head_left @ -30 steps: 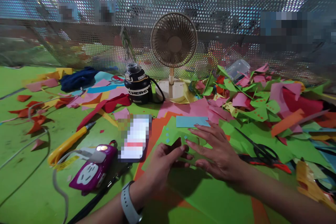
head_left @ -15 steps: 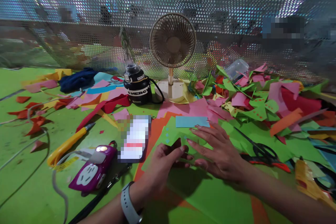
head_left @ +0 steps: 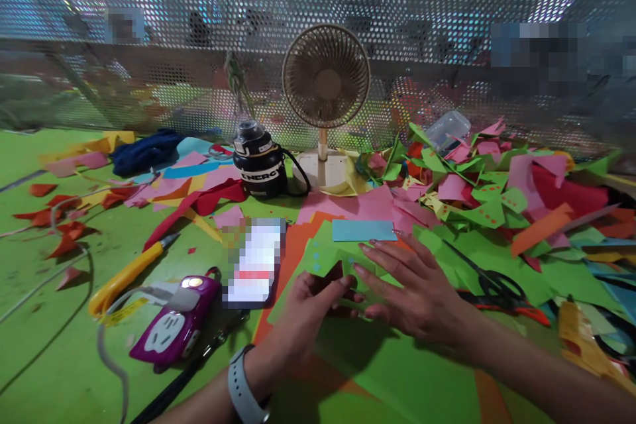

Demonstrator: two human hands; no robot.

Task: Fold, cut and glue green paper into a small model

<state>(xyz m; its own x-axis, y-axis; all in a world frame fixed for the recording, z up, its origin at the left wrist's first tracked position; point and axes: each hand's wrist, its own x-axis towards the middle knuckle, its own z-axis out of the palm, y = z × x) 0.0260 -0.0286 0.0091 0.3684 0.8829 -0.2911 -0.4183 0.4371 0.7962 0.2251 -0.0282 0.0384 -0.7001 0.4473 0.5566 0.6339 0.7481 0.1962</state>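
Note:
My left hand (head_left: 307, 310), with a pale watch band on its wrist, has its thumb and fingers pinched on a folded piece of green paper (head_left: 366, 262). My right hand (head_left: 420, 288) hovers over the right side of that piece, fingers spread; whether the fingertips touch it I cannot tell. Small blue dots show on the green paper near the left fingertips. A light blue paper strip (head_left: 355, 230) lies just beyond both hands. Below them are green sheets (head_left: 397, 377) layered over orange paper (head_left: 298, 242).
Left of the hands lie a lit phone (head_left: 256, 262), a purple power bank (head_left: 176, 318) with a cable and a yellow-handled tool (head_left: 126, 275). Black scissors (head_left: 497, 285) lie right. Behind stand a black bottle (head_left: 261, 165), a fan (head_left: 326, 79) and heaped paper scraps (head_left: 452, 189).
My right hand's fingers have shifted very slightly. The left hand keeps its pinch on the green paper, and the things on the table stay where they were.

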